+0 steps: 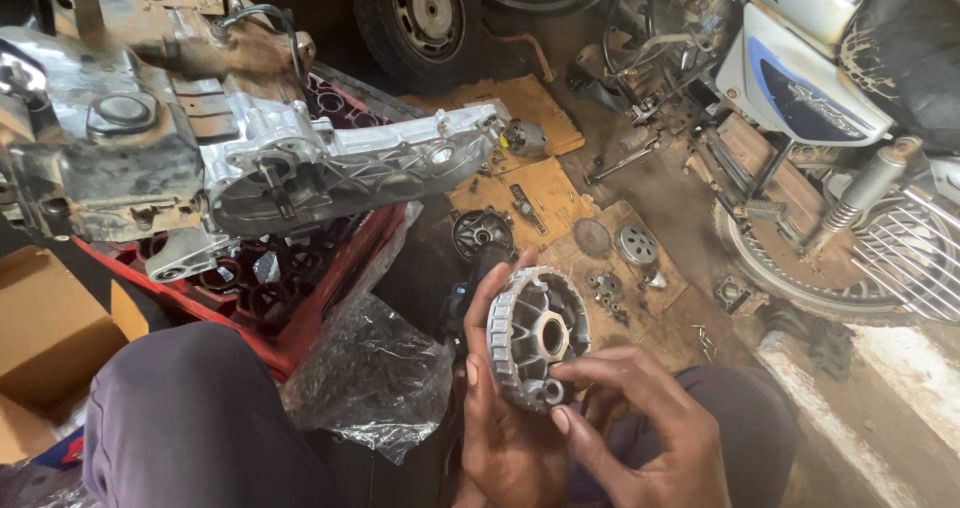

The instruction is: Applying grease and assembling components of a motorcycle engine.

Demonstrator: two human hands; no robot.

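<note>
The left hand point(505, 428) holds a round metal wheel part point(538, 336) up in front of the person's lap, with the thumb on the ribbed rim and the other fingers curled around its back. The right hand point(640, 423) comes in from the side, and its fingertips point(560, 372) pinch a small round piece at the bottom edge of the wheel part. The wheel part looks like hard, stiff metal with a hole in the middle and spokes around it. It is probably a bit heavy and may be greasy, so it could slip. The ribbed rim looks like the best place to hold it, since the bumps help the grip. Just above the wheel part, small gears and discs point(636, 244) lie on pieces of cardboard point(520, 103) on the floor. To the upper left of the wheel part, a big engine case point(250, 148) rests on a red crate point(300, 308). A crinkly plastic bag point(375, 373) sits just left of it. A motorbike point(820, 98) stands to its upper right.
</note>
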